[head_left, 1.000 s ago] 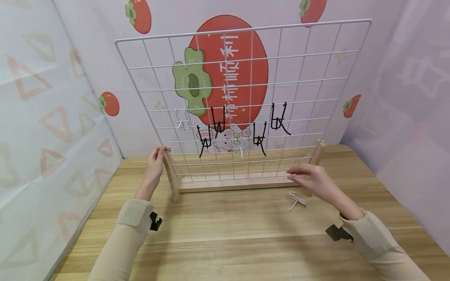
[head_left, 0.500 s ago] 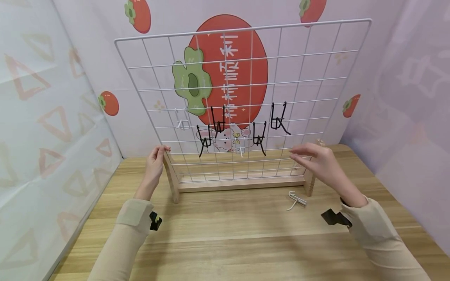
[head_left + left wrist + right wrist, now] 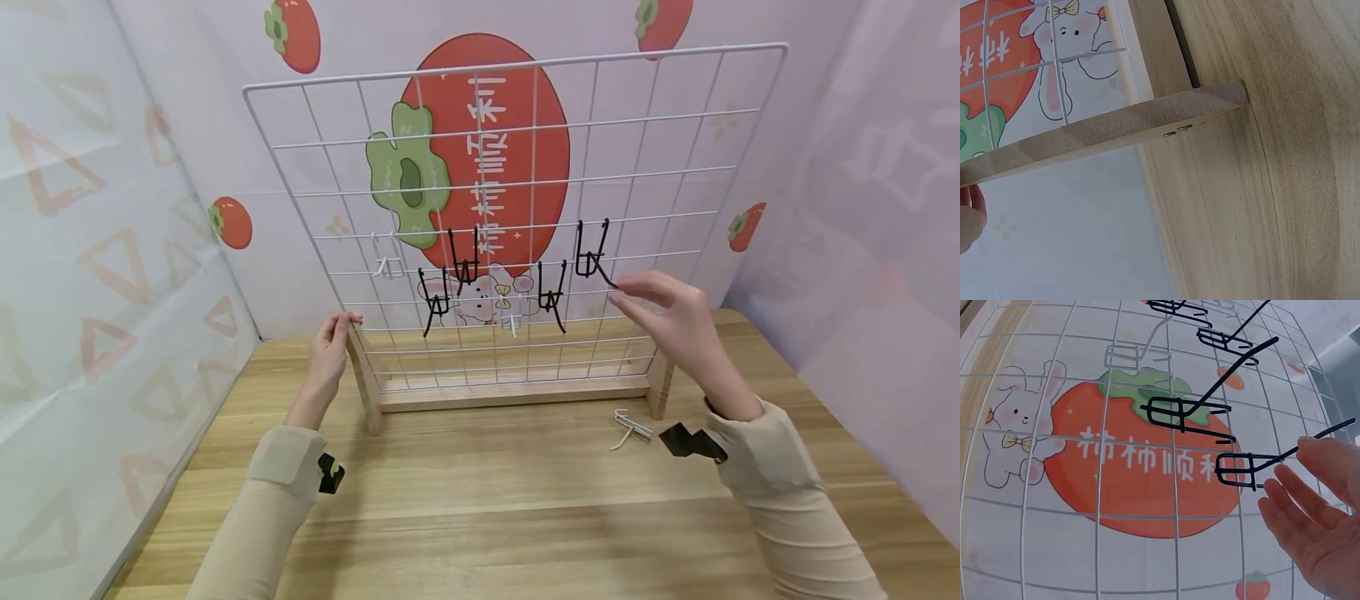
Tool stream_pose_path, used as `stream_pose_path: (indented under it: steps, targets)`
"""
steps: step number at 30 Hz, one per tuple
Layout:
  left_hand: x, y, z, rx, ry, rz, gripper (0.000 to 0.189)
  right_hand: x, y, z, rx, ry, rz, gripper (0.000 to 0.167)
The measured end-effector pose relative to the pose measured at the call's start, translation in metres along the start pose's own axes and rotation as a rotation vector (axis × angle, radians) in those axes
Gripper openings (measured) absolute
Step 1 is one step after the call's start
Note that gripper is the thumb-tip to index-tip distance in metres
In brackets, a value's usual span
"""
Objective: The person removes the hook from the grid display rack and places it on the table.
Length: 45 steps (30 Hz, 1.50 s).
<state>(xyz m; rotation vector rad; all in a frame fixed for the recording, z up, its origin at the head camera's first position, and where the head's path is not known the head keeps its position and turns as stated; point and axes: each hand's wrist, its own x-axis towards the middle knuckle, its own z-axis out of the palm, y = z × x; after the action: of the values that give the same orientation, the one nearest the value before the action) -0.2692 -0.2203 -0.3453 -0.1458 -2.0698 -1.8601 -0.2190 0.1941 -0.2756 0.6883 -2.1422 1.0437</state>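
A white wire grid panel (image 3: pixel 534 176) stands upright in a light wooden stand (image 3: pixel 517 394). My left hand (image 3: pixel 330 343) grips the top of the stand's left upright; in the left wrist view that upright (image 3: pixel 1104 128) hides part of the fingers. At the right, my right hand (image 3: pixel 671 321) has thumb and fingers apart around the prong of the rightmost black hook (image 3: pixel 590 260). In the right wrist view this hook (image 3: pixel 1252 470) hangs on the grid, its prong passing by the thumb (image 3: pixel 1322 456). Other black hooks (image 3: pixel 551 298) and white hooks (image 3: pixel 387 265) hang on the grid.
A loose white hook (image 3: pixel 632 427) lies on the wood-grain table (image 3: pixel 480 500) in front of the stand's right foot. Behind the grid hangs a pale backdrop (image 3: pixel 180 83) printed with persimmons and a rabbit. Side sheets close off left and right.
My right hand has risen from low by the grid's bottom right up to the rightmost black hook's prong. The left hand stays on the upright, and the loose white hook has not moved.
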Motion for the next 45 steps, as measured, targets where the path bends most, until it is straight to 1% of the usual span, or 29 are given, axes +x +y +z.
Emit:
stream_pose_path:
  steps: [2,8,13,22,29,33,37,42,45]
  targets:
    - [-0.001,0.002,0.000,0.000,0.000,0.001,0.026,0.002,-0.003,0.000,0.013,0.016,0.012,0.020]
    - [-0.001,0.002,0.000,0.006,-0.002,0.004,0.027,0.008,-0.007,0.002,0.071,0.047,-0.011,0.025]
    - [-0.001,0.001,0.001,0.015,-0.005,0.006,0.029,0.011,-0.010,0.003,0.136,0.059,-0.014,0.031]
    - [-0.002,0.003,0.001,0.012,-0.003,-0.007,0.024,0.011,-0.013,0.005,0.165,0.059,-0.023,0.026]
    - [0.008,-0.020,-0.005,0.011,0.015,0.025,0.019,0.012,-0.013,0.006,0.257,0.072,-0.021,0.020]
    - [0.009,-0.019,-0.004,0.017,0.015,0.014,0.021,0.012,-0.014,0.008,0.311,0.090,-0.038,0.018]
    - [0.005,-0.010,-0.002,0.013,0.006,0.002,0.026,0.013,-0.015,0.009,0.339,0.118,-0.077,0.017]
    - [-0.001,0.001,0.001,0.018,0.005,-0.001,0.028,0.018,-0.016,0.009,0.325,0.169,-0.183,0.019]
    - [-0.002,0.003,0.001,0.020,0.006,-0.001,0.029,0.021,-0.017,0.010,0.323,0.201,-0.222,0.021]
